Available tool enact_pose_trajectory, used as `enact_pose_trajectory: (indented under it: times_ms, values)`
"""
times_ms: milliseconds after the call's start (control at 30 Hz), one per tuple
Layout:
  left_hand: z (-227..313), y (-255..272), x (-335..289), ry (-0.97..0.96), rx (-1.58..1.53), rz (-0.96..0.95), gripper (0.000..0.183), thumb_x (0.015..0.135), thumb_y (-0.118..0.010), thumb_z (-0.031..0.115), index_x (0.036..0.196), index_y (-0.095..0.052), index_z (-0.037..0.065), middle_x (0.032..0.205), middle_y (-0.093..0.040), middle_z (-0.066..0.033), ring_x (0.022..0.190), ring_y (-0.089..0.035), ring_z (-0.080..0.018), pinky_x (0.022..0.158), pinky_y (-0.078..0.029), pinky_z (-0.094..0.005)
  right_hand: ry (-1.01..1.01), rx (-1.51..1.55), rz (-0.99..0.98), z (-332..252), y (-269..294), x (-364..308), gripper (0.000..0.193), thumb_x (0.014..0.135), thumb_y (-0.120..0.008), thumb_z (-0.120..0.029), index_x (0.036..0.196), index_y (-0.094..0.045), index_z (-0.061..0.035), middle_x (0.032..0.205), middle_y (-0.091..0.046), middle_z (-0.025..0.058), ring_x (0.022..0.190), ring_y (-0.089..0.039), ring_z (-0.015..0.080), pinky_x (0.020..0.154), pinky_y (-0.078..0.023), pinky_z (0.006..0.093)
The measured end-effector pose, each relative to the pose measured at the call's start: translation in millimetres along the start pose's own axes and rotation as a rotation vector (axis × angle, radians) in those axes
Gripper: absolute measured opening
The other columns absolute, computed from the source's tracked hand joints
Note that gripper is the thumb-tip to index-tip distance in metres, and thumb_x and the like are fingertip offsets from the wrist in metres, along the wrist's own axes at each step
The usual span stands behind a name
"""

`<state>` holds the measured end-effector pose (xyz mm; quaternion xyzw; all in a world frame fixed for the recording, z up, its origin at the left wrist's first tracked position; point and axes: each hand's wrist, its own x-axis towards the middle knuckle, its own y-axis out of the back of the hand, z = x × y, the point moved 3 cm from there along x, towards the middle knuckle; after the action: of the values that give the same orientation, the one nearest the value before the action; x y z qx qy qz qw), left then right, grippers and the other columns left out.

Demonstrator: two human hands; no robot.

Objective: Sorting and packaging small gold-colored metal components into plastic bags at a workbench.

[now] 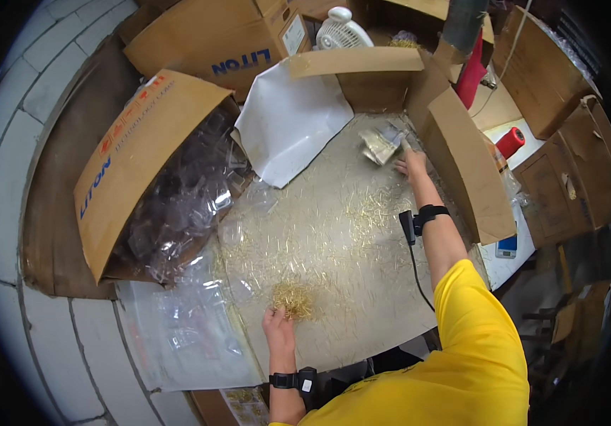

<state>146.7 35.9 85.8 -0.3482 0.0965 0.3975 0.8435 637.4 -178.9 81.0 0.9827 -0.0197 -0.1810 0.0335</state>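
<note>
A tangled clump of thin gold-coloured pins (293,301) is at the near left of the grey work surface (334,312). Against its near edge, my left hand (278,328) has its fingers closed on some of the pins; part of the fingers is hidden. Far off to the right, my right hand (412,162) grips the edge of a crumpled pale grey-white thing (380,147). Motion blurs that thing, so I cannot tell whether it is cloth or paper. More gold pins (369,213) lie scattered between my hands.
A tipped cardboard box (156,142) spills clear plastic pieces (178,206) on the left. A white sheet (298,128) leans at the back. Cardboard walls (465,167) border the right side. Plastic sheeting (178,341) covers the near left; a white fan (341,30) stands behind.
</note>
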Motion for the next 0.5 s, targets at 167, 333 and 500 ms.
enact_pose_trajectory:
  times_ms: [167, 333, 500]
  values:
    - [-0.3, 2.6, 8.9, 0.027, -0.031, 0.16, 0.032, 0.09, -0.054, 0.005, 0.12, -0.049, 0.001, 0.114, -0.058, -0.0098, 0.099, -0.058, -0.0212, 0.087, -0.045, -0.0369, 0.213, -0.199, -0.476, 45.2, -26.5, -111.9, 0.039, 0.083, -0.067, -0.029, 0.108, -0.064, 0.0009, 0.092, -0.069, 0.0122, 0.079, -0.066, 0.0171, 0.067, -0.052, 0.0278]
    - [34.7, -54.3, 2.9, -0.002, 0.222, -0.023, 0.025, 0.088, -0.06, 0.007, 0.111, -0.057, 0.0, 0.111, -0.06, -0.0088, 0.098, -0.058, -0.0166, 0.082, -0.046, -0.0307, -0.164, -0.047, -1.189, 67.8, -47.0, -284.4, 0.06, 0.082, -0.065, -0.025, 0.133, -0.044, -0.0016, 0.122, -0.058, 0.0149, 0.106, -0.061, 0.0251, 0.085, -0.055, 0.0389]
    - [48.4, -85.1, -28.3, -0.156, 0.524, -0.229, 0.018, 0.089, -0.059, 0.008, 0.103, -0.061, -0.002, 0.108, -0.063, -0.0104, 0.098, -0.06, -0.0166, 0.083, -0.048, -0.028, -0.292, 0.476, -1.075, 64.7, -39.1, -307.4, 0.054, 0.084, -0.058, -0.011, 0.133, -0.039, 0.0041, 0.124, -0.054, 0.0181, 0.107, -0.061, 0.0257, 0.081, -0.058, 0.0374]
